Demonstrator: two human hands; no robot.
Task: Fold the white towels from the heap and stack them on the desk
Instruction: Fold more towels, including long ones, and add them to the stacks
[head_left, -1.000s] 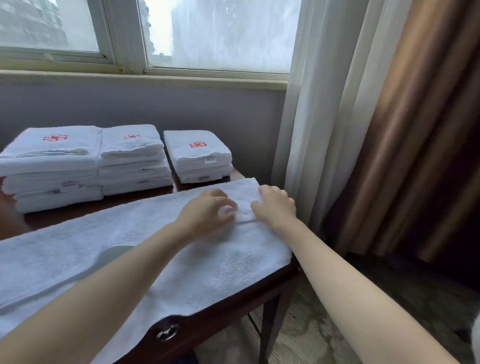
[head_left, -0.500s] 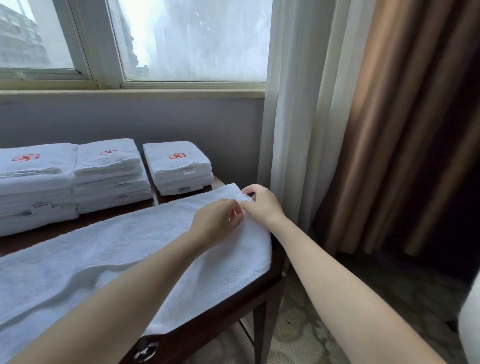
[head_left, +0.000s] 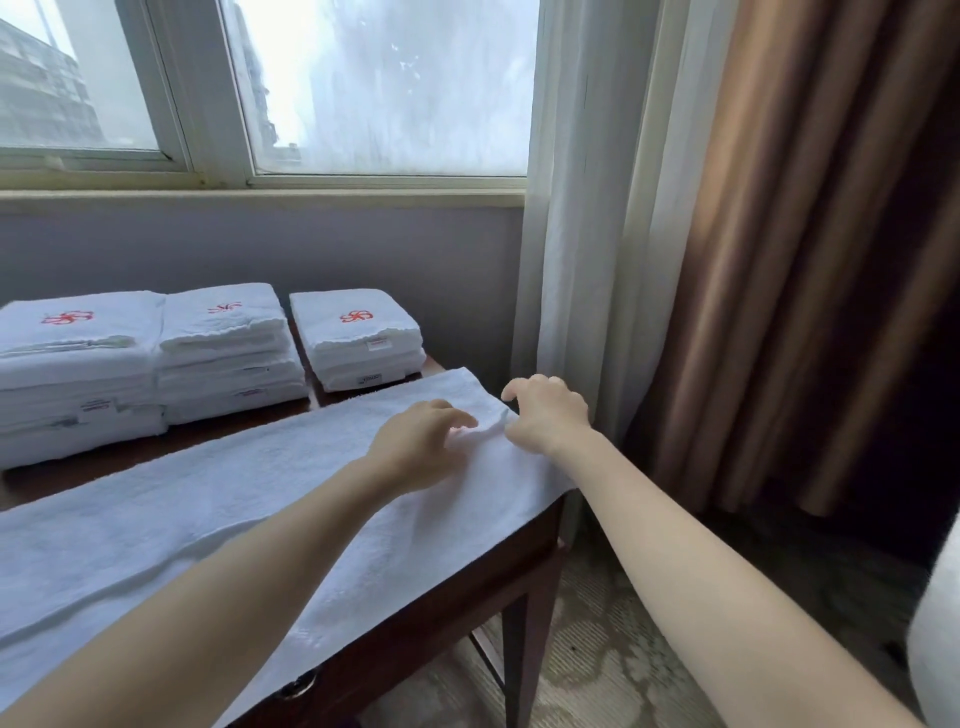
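Towel (head_left: 208, 519): one, spread on desk (head_left: 441, 613); three folded stacks (head_left: 228, 353) behind; left hand (head_left: 415, 447) pinches it; right hand (head_left: 550, 415) grip unclear.

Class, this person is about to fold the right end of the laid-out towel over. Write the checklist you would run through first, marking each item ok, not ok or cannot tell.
1. Both hands at the towel's right end: ok; the left hand and right hand are there.
2. Firm hold on the end edge: cannot tell; the curled fingers hide the contact.
3. Towel smooth: not ok; a small pucker sits between the hands.
4. Towel fully on the desk: not ok; its near edge hangs over the front.
5. Folded stacks out of the fold's way: ok; they sit behind the towel.
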